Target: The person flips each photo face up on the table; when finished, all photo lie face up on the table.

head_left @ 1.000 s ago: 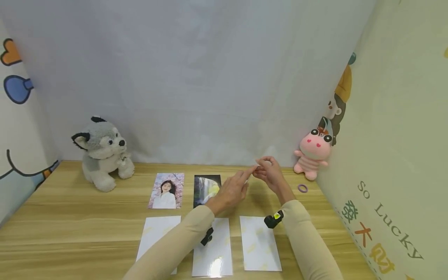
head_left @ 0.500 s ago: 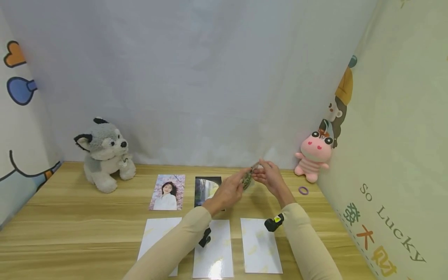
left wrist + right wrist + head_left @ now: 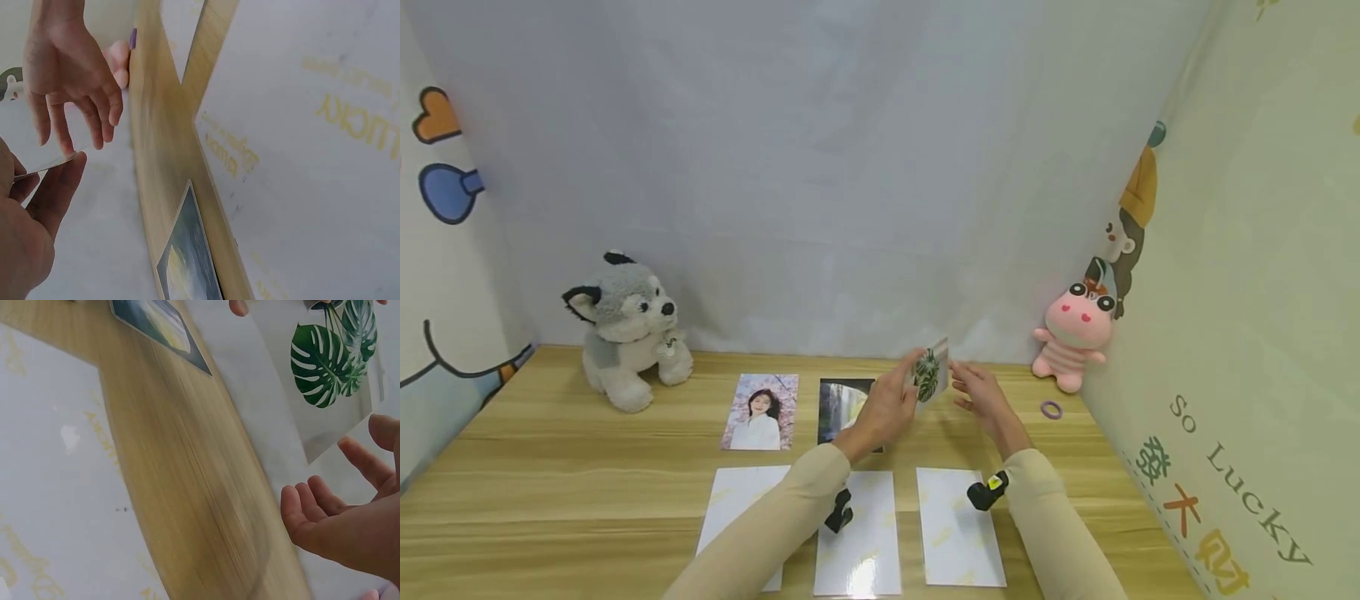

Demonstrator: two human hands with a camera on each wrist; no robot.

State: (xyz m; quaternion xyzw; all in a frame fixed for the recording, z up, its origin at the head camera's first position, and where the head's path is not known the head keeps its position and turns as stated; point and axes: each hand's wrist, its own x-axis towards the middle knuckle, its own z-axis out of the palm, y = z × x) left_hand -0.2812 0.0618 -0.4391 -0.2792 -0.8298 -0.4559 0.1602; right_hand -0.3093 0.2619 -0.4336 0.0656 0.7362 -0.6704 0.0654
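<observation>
left hand [image 3: 886,408] grips photo [image 3: 929,375], right [image 3: 985,397] seemingly beside edge [image 3: 946,363].

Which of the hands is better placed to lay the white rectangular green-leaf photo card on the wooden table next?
Likely the left hand: it holds the photo card. The right hand is near the card's edge but shows no grip.

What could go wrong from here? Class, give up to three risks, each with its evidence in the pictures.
1. The leaf picture might slip or crease: the left hand holds it up off the table by one side.
2. The waterfall picture could be nudged, since that hand partly covers it in the head view.
3. The left sleeve crosses over a white sheet, so it might drag it.
</observation>
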